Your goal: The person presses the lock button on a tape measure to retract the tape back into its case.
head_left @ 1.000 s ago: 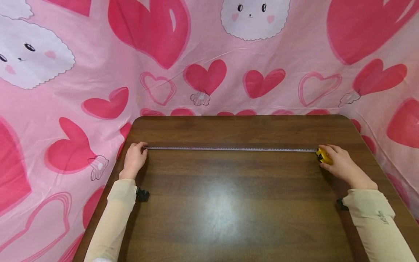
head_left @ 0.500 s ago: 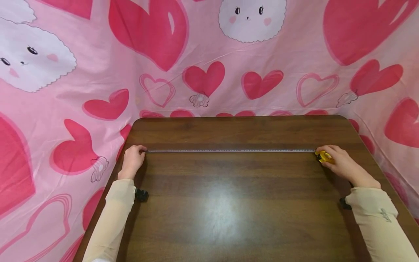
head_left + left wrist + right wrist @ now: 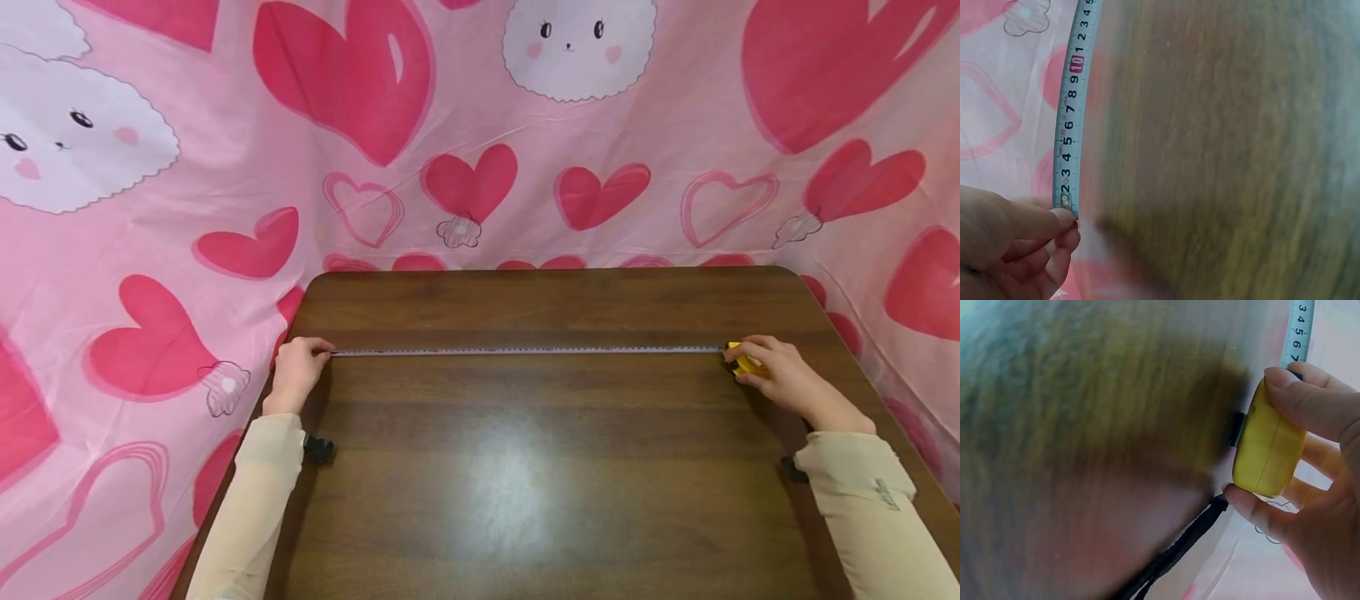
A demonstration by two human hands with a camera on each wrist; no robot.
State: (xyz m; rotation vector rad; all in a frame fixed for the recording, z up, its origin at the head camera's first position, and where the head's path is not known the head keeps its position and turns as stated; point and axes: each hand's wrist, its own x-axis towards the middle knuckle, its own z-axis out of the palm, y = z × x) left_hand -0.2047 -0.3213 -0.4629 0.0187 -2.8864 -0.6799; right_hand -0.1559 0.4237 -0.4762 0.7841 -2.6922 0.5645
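A tape measure's blade [image 3: 525, 351] stretches straight across the far part of the table, from one hand to the other. At the left, my left hand [image 3: 297, 371] pinches the metal end of the blade between thumb and fingers; the low numbers up past 10 show on the blade [image 3: 1069, 125] in the left wrist view. My right hand [image 3: 783, 379] grips the yellow tape measure case [image 3: 1269, 447], thumb on one side and fingers on the other. From the case's mouth the blade runs out, and a black strap [image 3: 1179, 544] trails at its lower end.
The brown wooden table [image 3: 510, 500] has rounded far corners. Pink cloth [image 3: 525, 192] with hearts and white faces hangs behind it and along both sides. A small black device [image 3: 318, 449] sits at the left wrist.
The blade and both hands appear slightly lower in the head view, the left hand also a little further left. Both grips are kept, and the blade remains stretched.
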